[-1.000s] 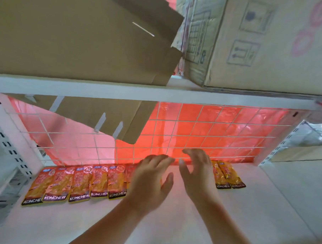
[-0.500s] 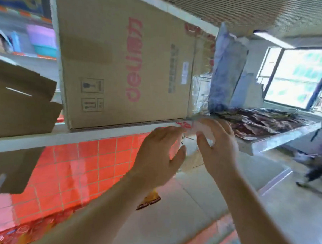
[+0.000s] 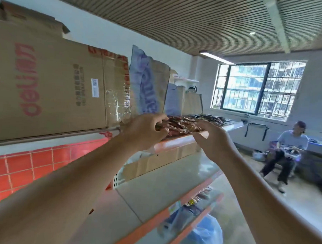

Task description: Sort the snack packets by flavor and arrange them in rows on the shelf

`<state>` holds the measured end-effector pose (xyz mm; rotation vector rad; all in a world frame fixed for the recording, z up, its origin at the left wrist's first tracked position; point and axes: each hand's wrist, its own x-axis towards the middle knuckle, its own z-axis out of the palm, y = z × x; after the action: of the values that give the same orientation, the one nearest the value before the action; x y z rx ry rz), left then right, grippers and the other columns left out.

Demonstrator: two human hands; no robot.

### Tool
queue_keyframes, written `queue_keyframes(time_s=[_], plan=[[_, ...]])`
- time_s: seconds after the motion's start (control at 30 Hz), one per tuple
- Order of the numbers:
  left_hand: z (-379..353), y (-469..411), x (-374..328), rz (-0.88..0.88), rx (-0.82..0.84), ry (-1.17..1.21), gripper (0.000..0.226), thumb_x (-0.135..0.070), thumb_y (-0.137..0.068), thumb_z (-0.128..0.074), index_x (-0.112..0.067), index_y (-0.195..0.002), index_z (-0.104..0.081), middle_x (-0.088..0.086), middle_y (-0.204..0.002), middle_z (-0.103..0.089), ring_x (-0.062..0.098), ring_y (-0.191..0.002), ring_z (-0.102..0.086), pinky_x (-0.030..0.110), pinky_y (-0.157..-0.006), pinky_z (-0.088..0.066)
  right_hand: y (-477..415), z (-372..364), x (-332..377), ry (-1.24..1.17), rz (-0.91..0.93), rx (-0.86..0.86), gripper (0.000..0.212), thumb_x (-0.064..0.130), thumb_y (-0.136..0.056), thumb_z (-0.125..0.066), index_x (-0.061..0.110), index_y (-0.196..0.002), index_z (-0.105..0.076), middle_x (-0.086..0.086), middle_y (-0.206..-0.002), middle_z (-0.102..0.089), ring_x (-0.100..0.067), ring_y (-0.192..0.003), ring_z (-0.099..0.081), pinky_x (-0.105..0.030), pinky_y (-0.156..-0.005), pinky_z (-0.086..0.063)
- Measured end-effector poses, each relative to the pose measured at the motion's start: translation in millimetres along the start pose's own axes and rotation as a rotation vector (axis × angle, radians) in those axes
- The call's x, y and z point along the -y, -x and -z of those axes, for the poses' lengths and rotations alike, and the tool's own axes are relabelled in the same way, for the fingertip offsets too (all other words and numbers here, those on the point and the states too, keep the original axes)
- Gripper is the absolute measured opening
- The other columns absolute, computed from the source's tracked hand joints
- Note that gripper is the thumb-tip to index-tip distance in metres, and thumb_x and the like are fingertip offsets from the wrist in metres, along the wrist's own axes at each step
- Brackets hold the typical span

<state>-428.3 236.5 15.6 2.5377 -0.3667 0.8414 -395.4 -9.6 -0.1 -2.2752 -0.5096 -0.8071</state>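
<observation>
A pile of dark red and brown snack packets (image 3: 186, 125) lies on the upper shelf (image 3: 176, 141), to the right of the cardboard boxes. My left hand (image 3: 147, 129) is at the pile's left end, fingers curled around a packet there. My right hand (image 3: 213, 140) is raised at the shelf's front edge, fingers spread, touching the pile's near side with nothing gripped. The white middle shelf (image 3: 163, 184) below my arms shows only a sliver of a packet behind my left forearm.
A large "deli" cardboard box (image 3: 53, 84) fills the upper shelf's left. Blue and brown bags (image 3: 149, 84) stand behind the pile. Lower shelves hold more packets (image 3: 195, 200) and a blue plastic bag (image 3: 207, 232). A person (image 3: 286, 151) sits by the window at right.
The view swung up from the middle shelf's orange packet row to the upper shelf. Both hands rose to the packet pile, and my left hand closed on a packet.
</observation>
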Motion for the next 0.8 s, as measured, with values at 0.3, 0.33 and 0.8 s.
queue_keyframes(time_s=[0.3,0.33,0.8], plan=[[-48,-73,-12,-0.026,0.155,-0.144,0.052,-0.057,-0.090,-0.058,-0.043,-0.139,-0.057,-0.014,-0.127,-0.067,0.006,-0.097,-0.055,0.026,-0.073,-0.040,-39,17,-88,0.029,-0.135,0.090,0.043,0.038,-0.093,-0.066,0.034,-0.136,-0.059,0.003,-0.131,-0.062,-0.019,-0.104,-0.062,-0.038,-0.087,-0.055],[-54,-83,-9,-0.028,0.165,-0.151,0.051,-0.056,-0.090,-0.059,-0.042,-0.139,-0.057,-0.013,-0.128,-0.067,0.006,-0.098,-0.056,0.028,-0.076,-0.041,-47,12,-97,0.034,-0.137,0.087,0.043,0.038,-0.093,-0.066,0.034,-0.135,-0.060,0.004,-0.131,-0.063,-0.019,-0.104,-0.062,-0.038,-0.088,-0.055],[-143,-273,85,0.035,0.282,-0.126,0.039,-0.048,-0.093,-0.063,-0.038,-0.131,-0.064,-0.013,-0.115,-0.067,0.002,-0.090,-0.058,0.018,-0.067,-0.039,-230,-89,-187,0.095,-0.072,0.188,0.020,0.026,-0.094,-0.070,0.025,-0.114,-0.067,0.003,-0.109,-0.061,-0.005,-0.076,-0.060,-0.021,-0.064,-0.046]])
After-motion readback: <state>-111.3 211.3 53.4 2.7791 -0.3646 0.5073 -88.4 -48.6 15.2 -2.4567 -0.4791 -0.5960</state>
